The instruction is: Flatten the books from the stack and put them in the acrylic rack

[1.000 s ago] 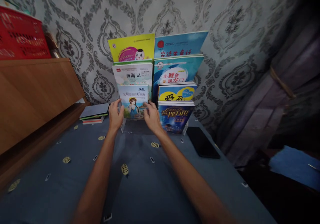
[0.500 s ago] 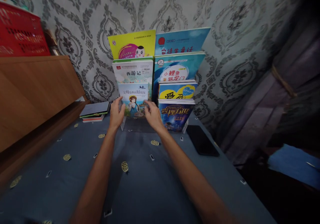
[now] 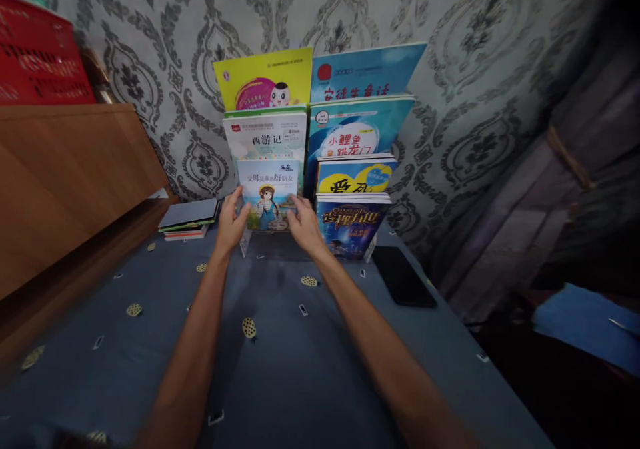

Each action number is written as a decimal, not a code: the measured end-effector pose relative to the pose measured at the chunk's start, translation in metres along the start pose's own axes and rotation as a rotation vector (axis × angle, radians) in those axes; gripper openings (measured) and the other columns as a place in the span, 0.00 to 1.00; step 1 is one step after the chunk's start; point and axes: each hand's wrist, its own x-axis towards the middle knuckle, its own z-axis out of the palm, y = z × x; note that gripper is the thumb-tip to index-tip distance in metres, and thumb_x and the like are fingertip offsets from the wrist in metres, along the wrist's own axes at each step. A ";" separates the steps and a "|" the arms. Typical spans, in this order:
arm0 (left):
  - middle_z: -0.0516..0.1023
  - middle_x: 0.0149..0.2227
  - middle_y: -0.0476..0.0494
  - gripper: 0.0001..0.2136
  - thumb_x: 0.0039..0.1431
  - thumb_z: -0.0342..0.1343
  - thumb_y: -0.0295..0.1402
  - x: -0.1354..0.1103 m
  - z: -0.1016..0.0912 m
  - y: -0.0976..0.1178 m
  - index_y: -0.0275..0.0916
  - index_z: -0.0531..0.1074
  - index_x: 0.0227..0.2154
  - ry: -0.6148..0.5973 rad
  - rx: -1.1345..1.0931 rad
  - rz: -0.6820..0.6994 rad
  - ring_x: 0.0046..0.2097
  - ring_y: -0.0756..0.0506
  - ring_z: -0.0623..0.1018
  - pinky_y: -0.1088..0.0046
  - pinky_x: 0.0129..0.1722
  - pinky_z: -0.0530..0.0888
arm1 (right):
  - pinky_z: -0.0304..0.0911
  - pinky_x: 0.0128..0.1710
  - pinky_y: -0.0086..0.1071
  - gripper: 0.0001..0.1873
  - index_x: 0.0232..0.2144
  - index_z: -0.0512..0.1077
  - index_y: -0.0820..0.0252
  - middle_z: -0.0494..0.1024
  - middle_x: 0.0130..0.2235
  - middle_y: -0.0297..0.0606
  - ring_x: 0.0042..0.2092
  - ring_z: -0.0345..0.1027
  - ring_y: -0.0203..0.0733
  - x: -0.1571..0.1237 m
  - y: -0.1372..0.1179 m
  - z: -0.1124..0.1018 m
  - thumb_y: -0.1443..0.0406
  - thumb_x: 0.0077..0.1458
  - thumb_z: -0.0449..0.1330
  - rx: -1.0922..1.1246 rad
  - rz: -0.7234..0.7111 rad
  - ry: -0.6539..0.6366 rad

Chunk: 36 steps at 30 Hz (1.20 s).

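A small book (image 3: 267, 199) with a girl in a yellow hat on its cover stands upright at the front left of a stepped book rack. My left hand (image 3: 231, 222) grips its left edge, thumb towards the cover and fingers reaching round the side. On the right edge, my right hand (image 3: 304, 225) holds it in the same way. Directly behind rises a pale book (image 3: 265, 135), and a yellow book (image 3: 263, 75) tops that column. Beside my right hand stands a dark blue book (image 3: 355, 225), below a yellow-and-blue book (image 3: 356, 174) and two taller blue ones.
A black tablet or phone (image 3: 403, 275) lies right of the rack. To the left is a low stack of books (image 3: 187, 217) beside a wooden cabinet (image 3: 75, 182) bearing a red basket (image 3: 40, 55). Patterned wallpaper (image 3: 460, 75) backs the cloth-covered table (image 3: 280, 382).
The view has tipped slightly, so everything sits a little higher or lower in the picture. Both hands keep their hold, and the small book has shifted very slightly right.
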 end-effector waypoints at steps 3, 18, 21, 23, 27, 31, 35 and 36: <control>0.75 0.55 0.34 0.24 0.64 0.53 0.45 0.000 -0.001 0.003 0.41 0.68 0.60 0.006 -0.018 -0.001 0.60 0.37 0.72 0.56 0.56 0.72 | 0.63 0.61 0.52 0.23 0.57 0.71 0.62 0.72 0.58 0.52 0.60 0.67 0.53 0.002 0.000 -0.003 0.65 0.60 0.54 0.022 0.018 -0.021; 0.72 0.48 0.37 0.19 0.64 0.54 0.40 -0.001 0.001 0.007 0.39 0.72 0.54 0.018 0.086 -0.026 0.51 0.40 0.76 0.62 0.48 0.75 | 0.60 0.63 0.54 0.23 0.55 0.72 0.61 0.75 0.58 0.50 0.62 0.66 0.55 0.003 -0.001 -0.005 0.67 0.59 0.53 -0.049 -0.006 -0.032; 0.71 0.48 0.38 0.16 0.63 0.53 0.38 -0.001 0.000 0.011 0.39 0.73 0.51 0.036 0.101 0.003 0.52 0.41 0.75 0.61 0.51 0.74 | 0.60 0.63 0.52 0.23 0.56 0.72 0.64 0.75 0.58 0.51 0.61 0.67 0.54 0.003 -0.004 -0.007 0.67 0.59 0.52 -0.070 -0.005 -0.042; 0.71 0.49 0.38 0.15 0.63 0.53 0.37 0.000 -0.001 0.015 0.39 0.73 0.50 0.052 0.108 0.024 0.53 0.41 0.74 0.60 0.53 0.74 | 0.61 0.63 0.51 0.23 0.56 0.72 0.65 0.75 0.57 0.52 0.61 0.67 0.54 0.003 -0.008 -0.009 0.66 0.59 0.52 -0.083 0.002 -0.045; 0.71 0.49 0.38 0.14 0.63 0.53 0.36 0.001 -0.005 0.020 0.39 0.73 0.49 0.072 0.125 0.065 0.55 0.40 0.73 0.58 0.56 0.72 | 0.61 0.63 0.52 0.24 0.56 0.72 0.66 0.75 0.57 0.53 0.61 0.67 0.56 0.002 -0.015 -0.013 0.66 0.60 0.52 -0.109 0.004 -0.043; 0.71 0.49 0.39 0.14 0.62 0.52 0.35 0.002 -0.006 0.025 0.39 0.73 0.49 0.094 0.135 0.084 0.56 0.40 0.72 0.58 0.59 0.70 | 0.61 0.63 0.52 0.24 0.56 0.72 0.67 0.75 0.58 0.54 0.61 0.67 0.56 0.002 -0.020 -0.016 0.66 0.61 0.52 -0.129 -0.010 -0.029; 0.70 0.51 0.38 0.14 0.63 0.52 0.35 0.002 -0.008 0.029 0.40 0.72 0.50 0.090 0.137 0.100 0.57 0.40 0.71 0.57 0.60 0.69 | 0.61 0.63 0.54 0.23 0.56 0.72 0.65 0.74 0.59 0.53 0.62 0.66 0.55 0.002 -0.024 -0.019 0.66 0.61 0.52 -0.136 -0.035 -0.002; 0.70 0.51 0.38 0.14 0.63 0.52 0.36 0.002 -0.008 0.030 0.40 0.72 0.50 0.087 0.137 0.101 0.57 0.40 0.70 0.57 0.60 0.69 | 0.61 0.63 0.53 0.23 0.56 0.72 0.66 0.74 0.59 0.54 0.63 0.66 0.55 0.002 -0.026 -0.020 0.66 0.61 0.52 -0.144 -0.032 -0.001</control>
